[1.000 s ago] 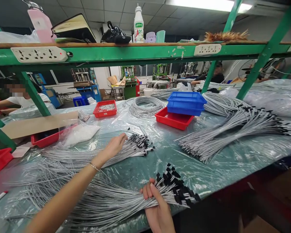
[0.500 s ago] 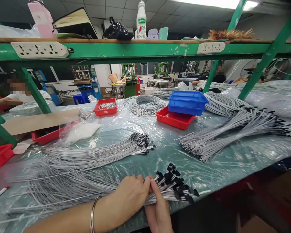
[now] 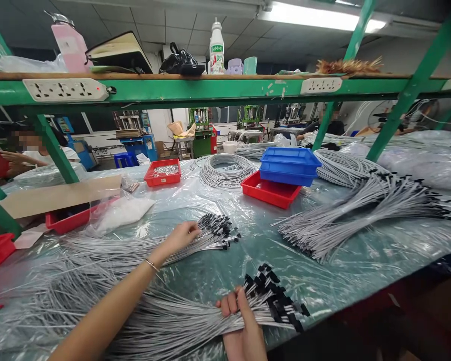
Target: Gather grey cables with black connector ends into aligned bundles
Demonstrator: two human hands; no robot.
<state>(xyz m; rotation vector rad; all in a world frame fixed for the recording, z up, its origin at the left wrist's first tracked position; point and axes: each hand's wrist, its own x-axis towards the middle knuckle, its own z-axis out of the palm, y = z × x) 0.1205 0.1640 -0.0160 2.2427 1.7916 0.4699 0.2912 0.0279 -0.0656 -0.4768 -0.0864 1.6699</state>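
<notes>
My right hand (image 3: 242, 321) is closed around the near bundle of grey cables (image 3: 180, 313), just behind their black connector ends (image 3: 276, 296). Farther back, my left hand (image 3: 182, 238), with a silver bracelet on its wrist, is at the second cable bundle (image 3: 128, 246), close to that bundle's black ends (image 3: 220, 225). Its fingers are curled together, and what they pinch, if anything, is too small to make out. Both bundles lie on the plastic-covered table (image 3: 210, 276), with their left parts spreading and overlapping.
Blue trays (image 3: 289, 165) sit on a red tray (image 3: 270, 190); a large tied cable bundle (image 3: 361, 215) lies right. Behind are a cable coil (image 3: 225, 170) and a red parts tray (image 3: 163, 173). A green shelf beam (image 3: 210, 93) crosses above. A person sits far left.
My left hand has left the near bundle beside my right hand and moved back to the second bundle. My right hand stays around the near cables. The view has tilted up slightly.
</notes>
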